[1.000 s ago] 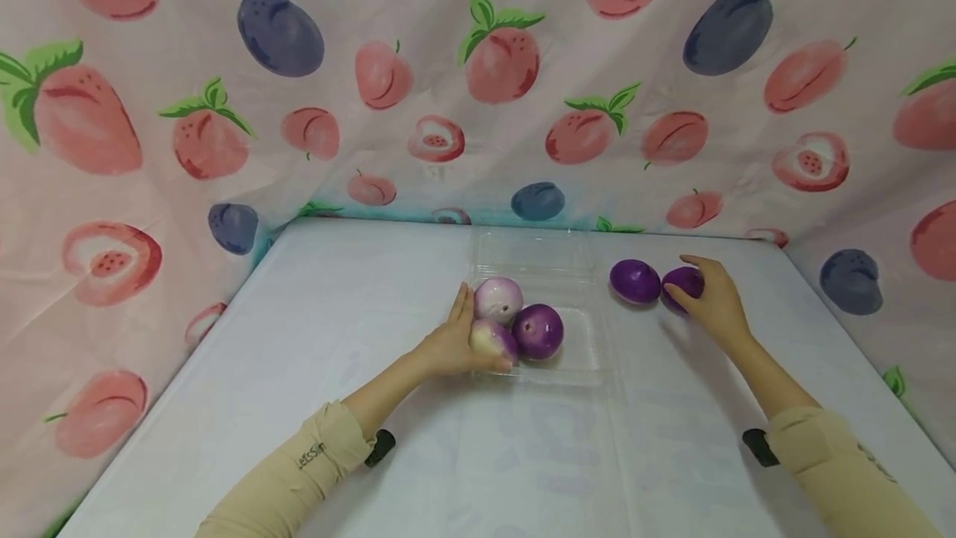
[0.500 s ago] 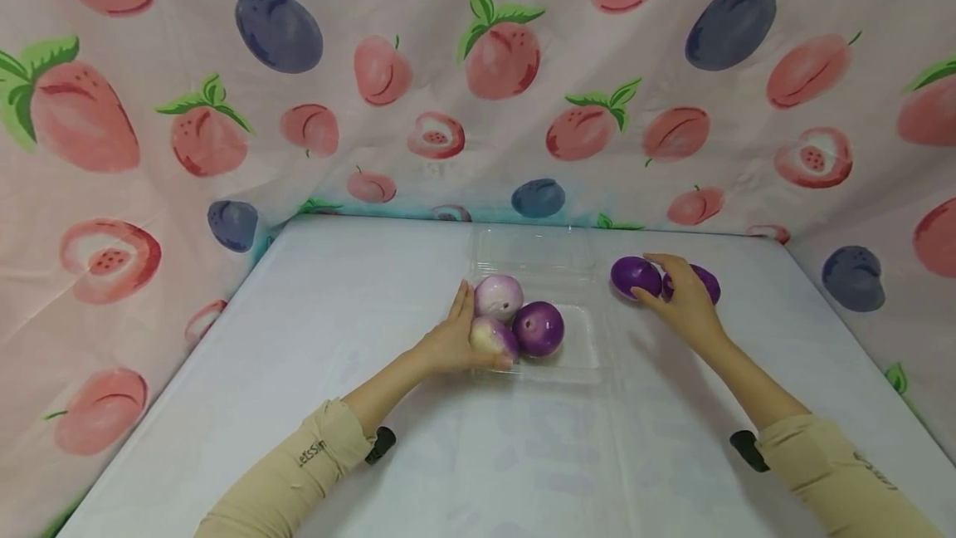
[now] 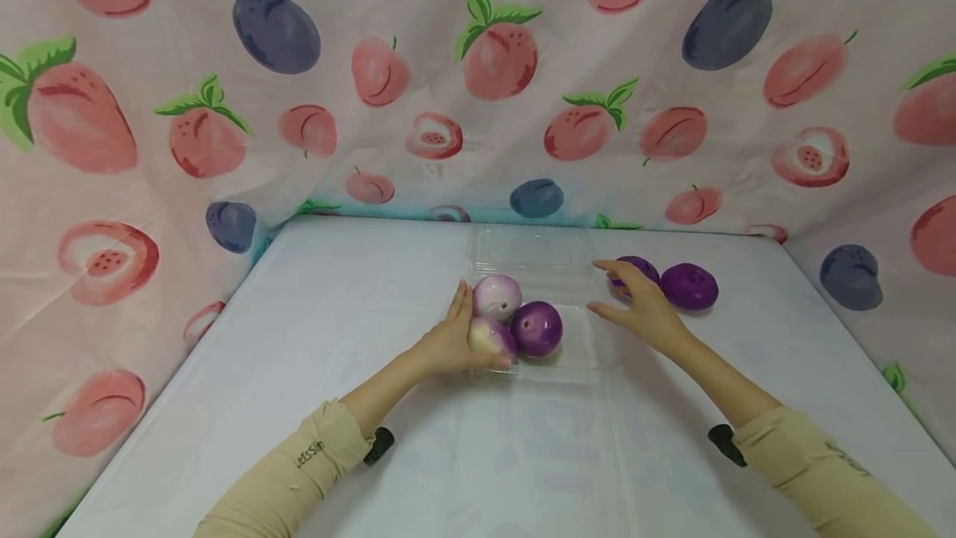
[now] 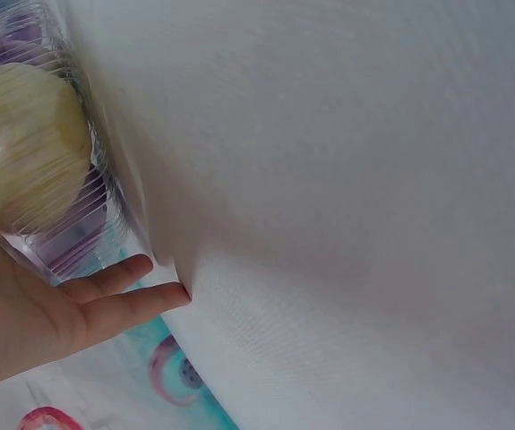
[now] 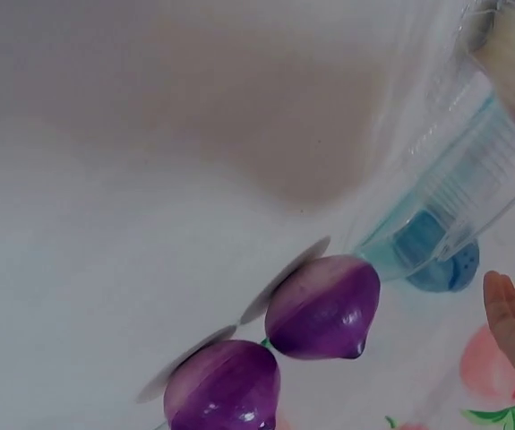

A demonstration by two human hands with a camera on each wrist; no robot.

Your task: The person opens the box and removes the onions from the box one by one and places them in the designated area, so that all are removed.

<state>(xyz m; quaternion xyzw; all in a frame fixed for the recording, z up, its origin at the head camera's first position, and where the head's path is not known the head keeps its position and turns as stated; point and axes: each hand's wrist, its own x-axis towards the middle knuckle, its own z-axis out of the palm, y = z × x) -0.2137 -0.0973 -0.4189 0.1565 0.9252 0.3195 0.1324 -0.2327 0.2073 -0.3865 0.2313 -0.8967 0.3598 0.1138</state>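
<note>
A clear plastic clamshell container (image 3: 582,355) lies with its lid (image 3: 534,249) folded back on the white table. In its left part sit three onions: a pale one (image 3: 497,297), a yellowish one (image 3: 490,337) tinged purple, and a dark purple one (image 3: 538,329). My left hand (image 3: 446,345) rests against the container's left end, fingers straight, thumb along the front. My right hand (image 3: 646,312) hovers right of the container, thumb and fingers spread with nothing between them. Behind it are two purple onions, one partly hidden (image 3: 644,266), the other in full view (image 3: 690,286).
White cloth covers the table (image 3: 336,289). A fruit-printed curtain (image 3: 426,48) hangs along the back and both sides. Black straps (image 3: 379,445) show beneath both forearms.
My right hand has moved left, from the far right onion past the other one to the container's right side, without taking either. My left hand and the onions have stayed put.
</note>
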